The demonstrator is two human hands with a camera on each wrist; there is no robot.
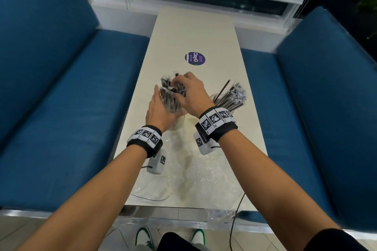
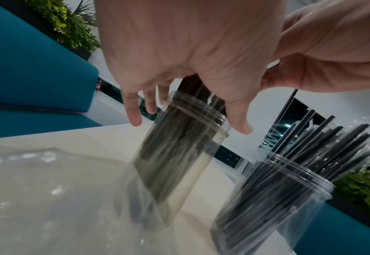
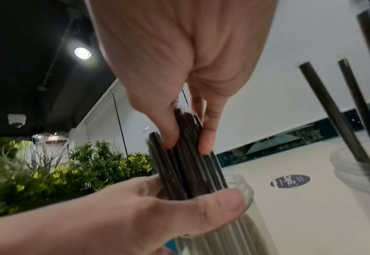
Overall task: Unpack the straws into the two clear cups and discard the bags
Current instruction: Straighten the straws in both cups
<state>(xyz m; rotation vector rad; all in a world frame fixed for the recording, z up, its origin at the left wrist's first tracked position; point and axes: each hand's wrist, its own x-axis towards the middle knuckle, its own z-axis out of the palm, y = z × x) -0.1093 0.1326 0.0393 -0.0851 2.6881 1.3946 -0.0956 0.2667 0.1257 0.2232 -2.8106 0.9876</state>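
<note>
A bundle of black straws (image 1: 170,90) stands in the left clear cup (image 1: 178,121) at the middle of the table. My right hand (image 1: 189,89) pinches the straws' upper ends (image 3: 190,172) between thumb and fingers. Below it my left hand (image 1: 162,107) cups the mouth of that cup (image 2: 179,146), thumb (image 2: 241,126) on one side of the rim and fingers on the other. The second clear cup (image 2: 278,198) stands to the right, full of wrapped black straws (image 1: 232,96) that lean rightward. Empty clear bags (image 1: 193,169) lie crumpled on the table's near part.
The narrow cream table (image 1: 193,32) carries a round purple sticker (image 1: 195,58) beyond the cups. Blue benches (image 1: 61,87) flank it on both sides. Another clear bag (image 1: 220,218) hangs over the near edge, beside a black cable (image 1: 236,210).
</note>
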